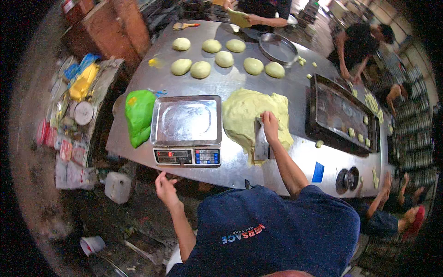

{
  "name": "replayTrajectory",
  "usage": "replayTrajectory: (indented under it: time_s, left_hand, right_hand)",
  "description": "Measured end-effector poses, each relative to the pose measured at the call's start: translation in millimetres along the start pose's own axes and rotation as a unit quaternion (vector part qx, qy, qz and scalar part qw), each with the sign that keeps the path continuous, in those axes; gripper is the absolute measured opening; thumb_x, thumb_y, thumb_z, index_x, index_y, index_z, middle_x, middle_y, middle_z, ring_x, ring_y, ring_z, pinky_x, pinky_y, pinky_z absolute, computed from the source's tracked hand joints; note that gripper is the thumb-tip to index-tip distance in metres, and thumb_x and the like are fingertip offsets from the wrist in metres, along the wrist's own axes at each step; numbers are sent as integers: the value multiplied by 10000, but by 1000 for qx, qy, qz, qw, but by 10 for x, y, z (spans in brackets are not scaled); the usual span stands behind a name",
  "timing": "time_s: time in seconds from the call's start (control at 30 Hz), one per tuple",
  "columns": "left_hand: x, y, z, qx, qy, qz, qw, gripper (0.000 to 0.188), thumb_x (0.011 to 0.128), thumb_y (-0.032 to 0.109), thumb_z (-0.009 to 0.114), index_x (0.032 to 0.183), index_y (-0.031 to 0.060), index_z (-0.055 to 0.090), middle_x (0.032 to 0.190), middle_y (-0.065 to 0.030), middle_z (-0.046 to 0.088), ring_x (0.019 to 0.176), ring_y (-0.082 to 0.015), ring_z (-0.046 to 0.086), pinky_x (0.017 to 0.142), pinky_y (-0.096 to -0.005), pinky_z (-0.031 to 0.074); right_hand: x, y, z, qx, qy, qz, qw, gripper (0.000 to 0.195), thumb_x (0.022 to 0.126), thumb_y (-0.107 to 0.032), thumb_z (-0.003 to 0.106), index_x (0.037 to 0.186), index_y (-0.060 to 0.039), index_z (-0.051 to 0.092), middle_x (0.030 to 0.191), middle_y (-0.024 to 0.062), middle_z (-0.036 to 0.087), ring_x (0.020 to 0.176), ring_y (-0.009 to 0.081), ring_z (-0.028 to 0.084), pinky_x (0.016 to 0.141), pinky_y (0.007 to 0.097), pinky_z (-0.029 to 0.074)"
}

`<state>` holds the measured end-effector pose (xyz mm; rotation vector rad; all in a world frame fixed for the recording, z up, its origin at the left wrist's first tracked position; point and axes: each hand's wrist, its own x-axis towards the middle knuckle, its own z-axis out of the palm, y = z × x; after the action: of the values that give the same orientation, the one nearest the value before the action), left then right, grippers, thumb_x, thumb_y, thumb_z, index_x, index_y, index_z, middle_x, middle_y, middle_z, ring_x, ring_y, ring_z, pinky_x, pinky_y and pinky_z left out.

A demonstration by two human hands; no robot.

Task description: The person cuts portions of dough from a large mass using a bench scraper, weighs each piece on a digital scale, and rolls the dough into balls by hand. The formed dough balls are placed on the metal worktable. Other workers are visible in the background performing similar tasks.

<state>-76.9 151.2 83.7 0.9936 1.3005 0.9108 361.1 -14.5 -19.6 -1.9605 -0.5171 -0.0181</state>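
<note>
A large pale yellow slab of dough [245, 110] lies on the steel table in front of me. My right hand [270, 126] grips a metal dough scraper [262, 143], whose blade rests at the near part of the dough. Left of the slab stands a digital scale [187, 121] with a bare steel pan and a lit display. My left hand [166, 188] hangs off the table's front edge, below the scale, its fingers apart and holding nothing. Several rounded dough balls [224, 59] sit in loose rows farther back. A bright green dough lump [139, 116] touches or nearly touches the scale's left side.
A deep dark baking tray [342, 114] with a few small dough pieces stands at right. Behind are a round pan [278, 48] and a brush [186, 26]. A blue card [318, 172] lies near the front edge. Co-workers handle dough across and right; a cluttered side table [104, 104] stands left.
</note>
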Motion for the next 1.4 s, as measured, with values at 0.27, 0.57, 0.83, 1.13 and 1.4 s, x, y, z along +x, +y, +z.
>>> replayTrajectory:
  time_s: [0.27, 0.57, 0.83, 1.13, 1.4]
  left_hand:
    - [104, 295, 377, -70, -39, 77, 994, 353, 1041, 282, 499, 1263, 12, 547, 697, 40, 400, 748, -97, 499, 789, -261, 446]
    - [-953, 340, 1389, 58, -256, 152, 953, 348, 1040, 307, 491, 1218, 13, 545, 674, -5, 505, 695, -105, 538, 657, -238, 423]
    - [-1641, 31, 1317, 142, -317, 171, 922, 354, 1057, 263, 422, 1258, -11, 525, 762, -51, 604, 829, -174, 625, 860, -329, 474]
    - [-1690, -652, 1474, 240, -360, 94, 897, 395, 1028, 301, 489, 1300, 19, 539, 1101, -129, 644, 1066, -215, 597, 981, -358, 454]
    - [-1451, -1142, 2749, 555, -304, 297, 715, 727, 820, 473, 719, 1443, 240, 426, 1476, -212, 339, 1360, -430, 333, 1054, -573, 375]
  right_hand:
    - [-1108, 420, -940, -22, -134, 191, 972, 377, 896, -307, 725, 991, -37, 479, 782, 49, 531, 725, 129, 540, 650, 303, 468]
    - [-1042, -270, -694, 259, -160, 415, 857, 462, 852, -345, 757, 1080, -37, 499, 970, 95, 593, 745, 147, 578, 526, 285, 491]
    - [-840, -367, -925, 515, -282, 389, 710, 355, 867, -322, 710, 1106, -85, 597, 992, 25, 592, 763, 117, 539, 553, 271, 413]
    - [-837, -440, -2168, 458, -183, 293, 819, 594, 841, -268, 770, 1304, 2, 513, 1198, 142, 636, 1016, 233, 643, 881, 408, 542]
    - [-551, -69, -2232, 184, -217, 162, 945, 484, 847, -296, 762, 1177, 28, 620, 1048, 141, 702, 906, 220, 681, 803, 361, 546]
